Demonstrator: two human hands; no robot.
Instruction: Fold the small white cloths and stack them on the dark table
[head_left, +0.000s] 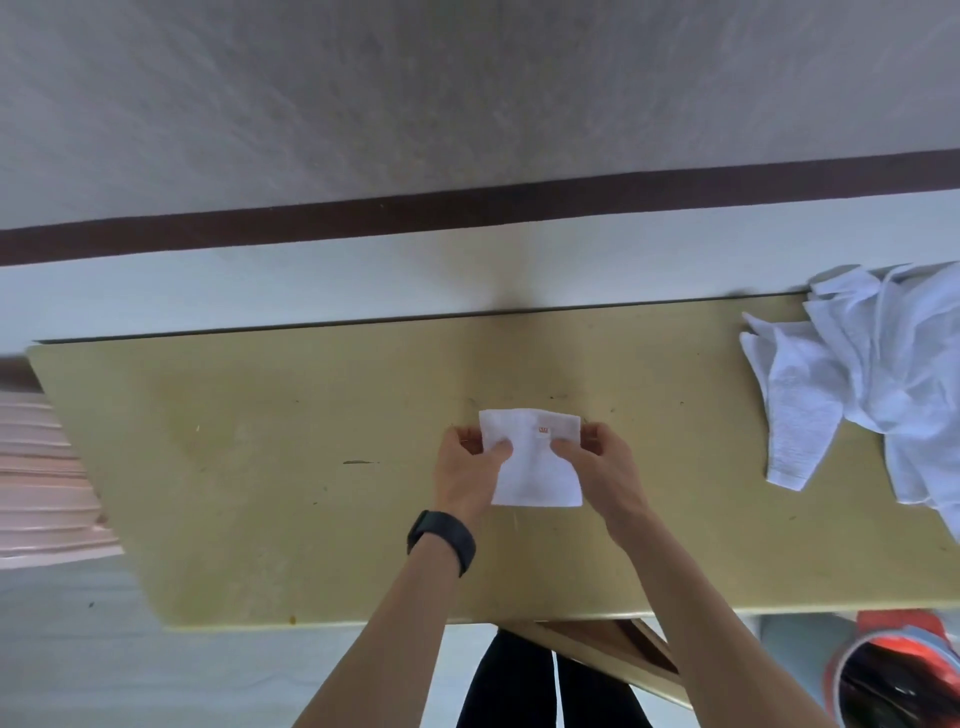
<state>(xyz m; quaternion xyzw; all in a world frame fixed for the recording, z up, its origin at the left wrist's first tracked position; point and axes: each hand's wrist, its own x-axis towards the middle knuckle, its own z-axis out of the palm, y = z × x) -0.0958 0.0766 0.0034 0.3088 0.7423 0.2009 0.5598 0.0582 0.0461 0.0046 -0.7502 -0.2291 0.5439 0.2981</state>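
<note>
A small white cloth (535, 475) with a tiny orange tag near its far edge lies flat in the middle of the yellowish table (260, 467). My left hand (467, 467) pinches its left side, thumb on top. On the cloth's right side my right hand (602, 467) pinches it the same way. A black band sits on my left wrist. A heap of unfolded white cloths (872, 379) lies at the table's far right.
The table's far edge meets a pale wall with a dark stripe (467, 213). A pinkish ribbed object (41, 467) sits off the table's left end. A red and black bag (904, 670) stands on the floor at lower right.
</note>
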